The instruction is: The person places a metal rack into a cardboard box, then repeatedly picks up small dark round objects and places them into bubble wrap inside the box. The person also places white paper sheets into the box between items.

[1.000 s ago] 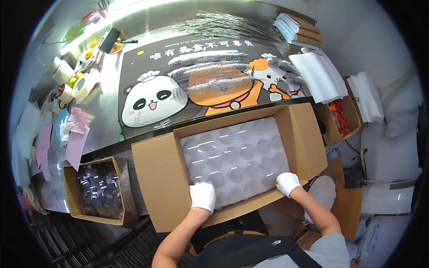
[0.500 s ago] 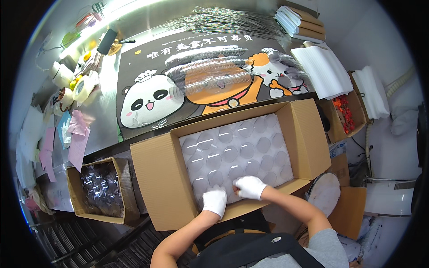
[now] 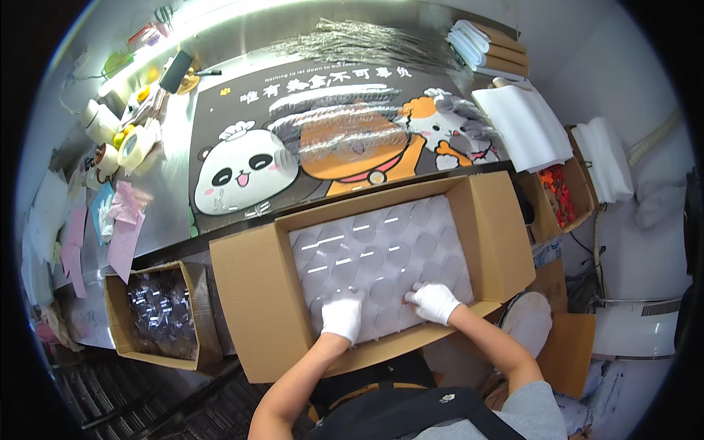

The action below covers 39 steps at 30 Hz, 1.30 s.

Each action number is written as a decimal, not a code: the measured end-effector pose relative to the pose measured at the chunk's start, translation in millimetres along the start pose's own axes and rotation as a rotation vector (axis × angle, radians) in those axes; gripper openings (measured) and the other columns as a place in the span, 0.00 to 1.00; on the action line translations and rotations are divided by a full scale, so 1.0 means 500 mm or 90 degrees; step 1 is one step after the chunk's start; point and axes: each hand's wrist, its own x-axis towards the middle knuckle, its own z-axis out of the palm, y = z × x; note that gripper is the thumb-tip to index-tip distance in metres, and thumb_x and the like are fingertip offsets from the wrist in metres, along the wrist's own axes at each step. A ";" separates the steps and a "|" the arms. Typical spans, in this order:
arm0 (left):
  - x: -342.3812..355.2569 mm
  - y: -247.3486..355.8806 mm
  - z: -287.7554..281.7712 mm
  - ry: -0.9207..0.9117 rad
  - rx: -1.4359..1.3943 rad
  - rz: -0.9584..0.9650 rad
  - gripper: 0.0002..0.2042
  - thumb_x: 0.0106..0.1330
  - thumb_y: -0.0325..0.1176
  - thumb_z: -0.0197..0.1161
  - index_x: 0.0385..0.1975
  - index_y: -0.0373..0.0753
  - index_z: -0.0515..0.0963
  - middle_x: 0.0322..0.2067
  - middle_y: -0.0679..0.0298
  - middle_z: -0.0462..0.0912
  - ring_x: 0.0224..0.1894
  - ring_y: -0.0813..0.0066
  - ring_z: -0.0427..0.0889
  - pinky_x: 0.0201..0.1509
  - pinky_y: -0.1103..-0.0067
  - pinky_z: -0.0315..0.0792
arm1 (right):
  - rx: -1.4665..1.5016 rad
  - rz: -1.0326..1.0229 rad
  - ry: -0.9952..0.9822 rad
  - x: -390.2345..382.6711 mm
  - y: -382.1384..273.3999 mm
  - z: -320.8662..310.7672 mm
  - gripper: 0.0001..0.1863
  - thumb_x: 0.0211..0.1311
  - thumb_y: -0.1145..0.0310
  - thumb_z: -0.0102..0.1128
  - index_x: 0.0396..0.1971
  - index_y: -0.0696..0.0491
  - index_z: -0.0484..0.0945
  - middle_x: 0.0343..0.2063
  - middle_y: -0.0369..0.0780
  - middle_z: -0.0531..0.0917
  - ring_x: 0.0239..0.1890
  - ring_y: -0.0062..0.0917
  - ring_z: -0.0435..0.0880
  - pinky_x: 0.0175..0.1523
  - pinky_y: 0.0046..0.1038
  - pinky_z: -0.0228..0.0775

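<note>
Looking down into the cardboard box [image 3: 254, 304], we find the white sheet [image 3: 380, 270] of clear rounds [image 3: 398, 255] inside, its long axis running left to right. It stretches ahead of us — left hand [image 3: 342, 315] over its near-left part, right hand [image 3: 434, 303] right of middle. Fingers curl; we cannot tell whether they pinch anything.

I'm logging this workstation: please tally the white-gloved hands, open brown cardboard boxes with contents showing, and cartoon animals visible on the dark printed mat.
White-gloved hands: 2
Open brown cardboard boxes, contents showing: 3
Cartoon animals on the dark printed mat: 3
Total: 8
</note>
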 end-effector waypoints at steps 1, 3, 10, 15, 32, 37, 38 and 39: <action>-0.001 0.000 0.004 -0.033 -0.020 0.002 0.07 0.57 0.26 0.58 0.34 0.42 0.81 0.32 0.52 0.84 0.35 0.51 0.85 0.38 0.59 0.78 | -0.037 -0.028 0.022 0.001 -0.001 0.002 0.13 0.58 0.67 0.58 0.42 0.44 0.84 0.36 0.42 0.83 0.42 0.39 0.85 0.47 0.41 0.77; -0.009 0.002 0.003 -0.017 -0.028 0.015 0.08 0.58 0.27 0.58 0.34 0.44 0.82 0.34 0.55 0.82 0.38 0.54 0.85 0.37 0.61 0.80 | -0.055 -0.064 0.020 0.006 -0.008 -0.007 0.10 0.59 0.64 0.59 0.40 0.45 0.84 0.33 0.43 0.83 0.39 0.39 0.85 0.44 0.41 0.78; 0.031 0.040 -0.028 -0.103 -0.112 -0.058 0.06 0.58 0.35 0.63 0.32 0.47 0.85 0.30 0.57 0.84 0.33 0.55 0.85 0.36 0.63 0.80 | -0.061 -0.071 0.469 0.043 0.237 -0.306 0.09 0.60 0.61 0.62 0.27 0.49 0.83 0.25 0.41 0.85 0.31 0.35 0.86 0.37 0.37 0.79; 0.100 0.068 0.007 -0.011 -0.251 -0.099 0.09 0.62 0.36 0.64 0.39 0.47 0.86 0.32 0.56 0.86 0.33 0.54 0.86 0.38 0.63 0.79 | 0.060 0.452 0.628 0.101 0.652 -0.506 0.11 0.63 0.61 0.63 0.40 0.49 0.85 0.33 0.47 0.87 0.35 0.43 0.86 0.41 0.38 0.78; 0.140 0.093 -0.009 -0.013 -0.401 -0.251 0.12 0.70 0.35 0.57 0.45 0.39 0.85 0.41 0.50 0.86 0.47 0.50 0.83 0.53 0.65 0.76 | -0.258 0.355 0.373 0.127 0.834 -0.469 0.07 0.58 0.61 0.60 0.31 0.47 0.83 0.25 0.44 0.86 0.32 0.43 0.87 0.38 0.43 0.79; 0.123 0.098 0.004 -0.004 -0.379 -0.253 0.12 0.71 0.35 0.57 0.45 0.39 0.85 0.40 0.50 0.86 0.46 0.51 0.84 0.53 0.66 0.76 | -0.119 0.403 0.476 0.125 0.893 -0.494 0.08 0.60 0.65 0.58 0.29 0.51 0.83 0.23 0.49 0.85 0.27 0.42 0.86 0.35 0.44 0.77; 0.116 0.098 0.006 -0.002 -0.384 -0.255 0.13 0.71 0.36 0.57 0.46 0.39 0.85 0.41 0.49 0.86 0.46 0.51 0.84 0.53 0.66 0.76 | 0.058 0.401 0.646 0.122 0.897 -0.507 0.08 0.60 0.66 0.58 0.29 0.52 0.83 0.23 0.49 0.85 0.26 0.40 0.86 0.35 0.42 0.77; 0.110 0.098 0.007 0.000 -0.389 -0.257 0.13 0.71 0.36 0.57 0.46 0.39 0.85 0.42 0.49 0.86 0.47 0.51 0.84 0.53 0.66 0.76 | 0.272 0.384 0.756 0.115 0.894 -0.522 0.08 0.60 0.66 0.59 0.29 0.54 0.83 0.23 0.49 0.85 0.25 0.38 0.86 0.35 0.40 0.77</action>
